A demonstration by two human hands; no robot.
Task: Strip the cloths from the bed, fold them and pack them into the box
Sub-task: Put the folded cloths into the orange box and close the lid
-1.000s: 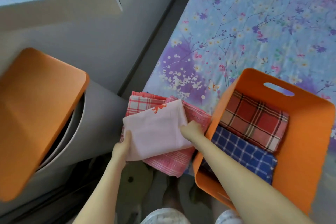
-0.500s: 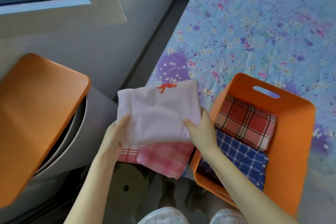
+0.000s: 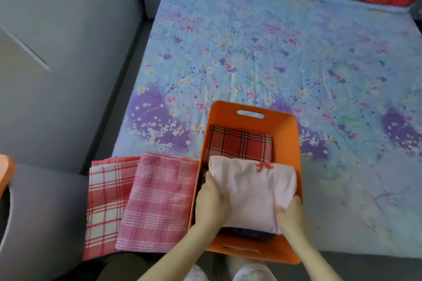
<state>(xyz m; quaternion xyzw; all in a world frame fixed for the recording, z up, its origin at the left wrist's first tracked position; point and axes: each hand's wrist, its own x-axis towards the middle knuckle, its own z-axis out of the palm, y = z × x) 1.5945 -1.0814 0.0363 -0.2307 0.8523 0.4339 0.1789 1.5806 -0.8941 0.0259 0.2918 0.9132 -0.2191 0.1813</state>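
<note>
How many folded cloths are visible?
5. Beside the orange plastic box: a red-white checked cloth and a pink checked cloth. Inside it: a dark red plaid cloth, a pale pink cloth, a blue cloth mostly hidden beneath. More may be hidden.

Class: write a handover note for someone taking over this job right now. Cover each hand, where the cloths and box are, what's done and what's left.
Hands: left hand and right hand each grip a side of the folded pink cloth, low inside the box on the bed.
Done: red plaid cloth packed at the box's far end, blue cloth under the pink one.
Left: release the pink cloth, then pack the pink check cloth and red-white check cloth, both folded beside the box.
</note>
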